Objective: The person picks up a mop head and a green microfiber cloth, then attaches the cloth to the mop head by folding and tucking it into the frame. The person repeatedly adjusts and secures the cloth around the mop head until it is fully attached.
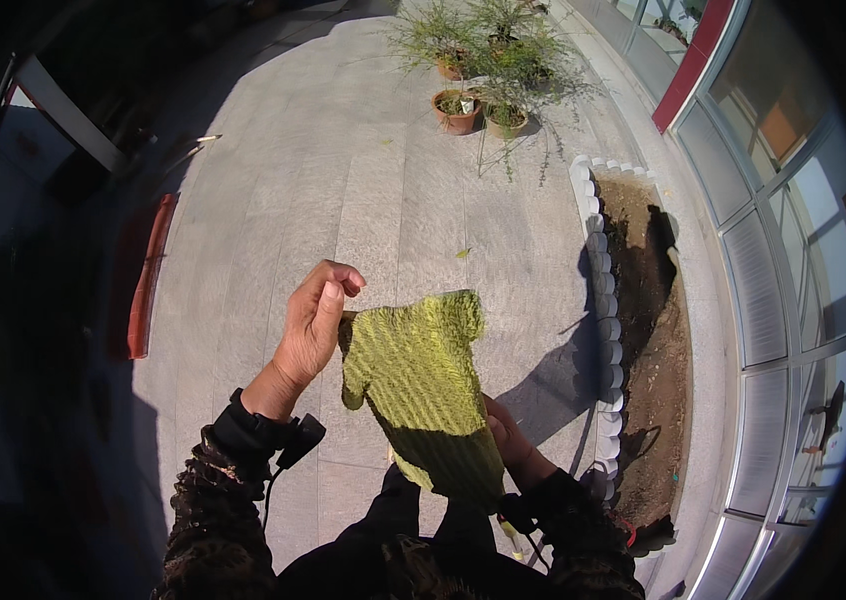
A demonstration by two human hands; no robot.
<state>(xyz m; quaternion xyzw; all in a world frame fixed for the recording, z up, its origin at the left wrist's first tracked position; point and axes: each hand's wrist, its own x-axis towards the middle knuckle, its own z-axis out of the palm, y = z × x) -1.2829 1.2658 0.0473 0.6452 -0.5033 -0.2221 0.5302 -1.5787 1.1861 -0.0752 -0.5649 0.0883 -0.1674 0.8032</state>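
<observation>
A yellow-green ribbed, fluffy cloth (418, 370) is spread in front of my body, its lower part in shadow. My right hand (511, 432) grips its lower right edge, thumb on the near side and the other fingers hidden behind it. Beside the upper left corner is my left hand (313, 320), raised with fingers curled in and thumb against them. Whether its fingers have hold of the cloth's corner cannot be made out. Black bands with thin cables circle both wrists over patterned dark sleeves.
Pale stone paving (343, 180) lies underfoot. Several potted plants (456, 113) stand ahead. On the right, a soil bed (648, 380) with a white scalloped border (608, 330) runs along a glazed wall (753, 290). A red edging piece (148, 285) lies at the left.
</observation>
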